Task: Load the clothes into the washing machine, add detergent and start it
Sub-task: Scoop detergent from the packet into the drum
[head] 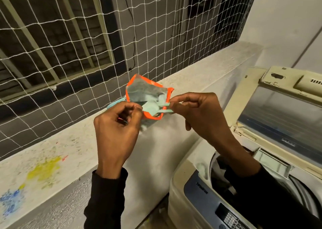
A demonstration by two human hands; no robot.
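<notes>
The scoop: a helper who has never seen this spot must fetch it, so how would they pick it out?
Left of the open washer runs a speckled ledge. Above it, two hands hold an orange-edged pouch open. The scoop is the pale green plastic piece at its mouth, handle pinched by the right hand.

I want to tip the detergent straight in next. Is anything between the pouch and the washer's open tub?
Nothing visible blocks it. The detergent pouch, held by the left hand with the right hand pinching a teal scoop, sits over the ledge. The washing machine has its lid raised.
</notes>
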